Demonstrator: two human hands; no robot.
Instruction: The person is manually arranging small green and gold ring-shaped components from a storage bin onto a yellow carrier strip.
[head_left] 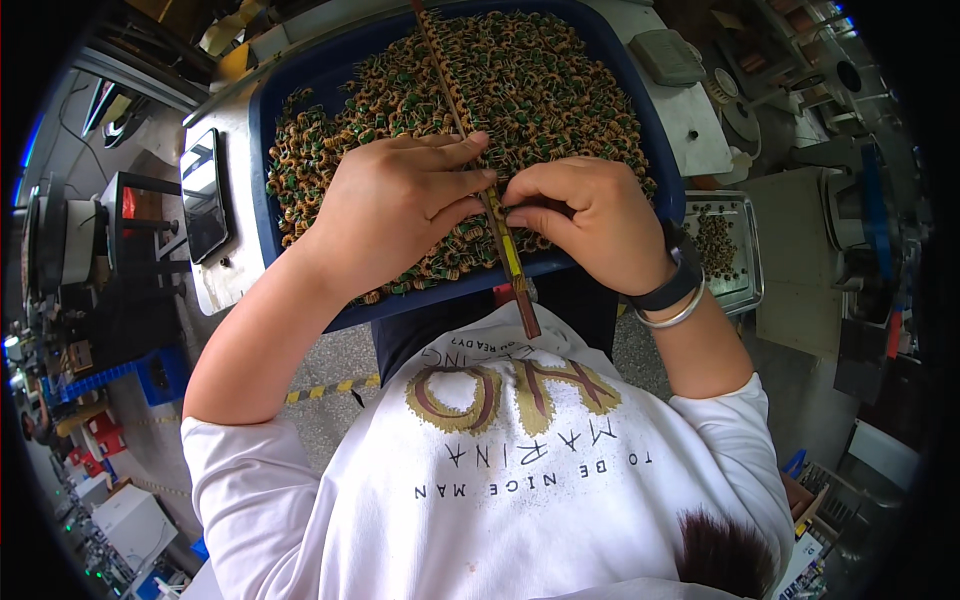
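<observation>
A long narrow strip [525,312], brown with a yellow stretch near its close end, slants over a heap of small ring coils [550,85] wound in copper-coloured wire with green showing. Along its far part runs a row of small pieces with wire ends. My left hand [385,195] grips the strip at mid-length, fingers laid across it. On the strip's right side, my right hand [595,210] is closed in a pinch, thumb and forefinger at its edge. What sits between those fingertips is too small and hidden to make out.
The coils fill a deep blue tray [262,160] on a pale table. A dark phone [206,195] lies left of the tray. To the right stands a metal tray [745,285] with loose small parts [715,245]; a grey box-like device [667,57] sits at the back right.
</observation>
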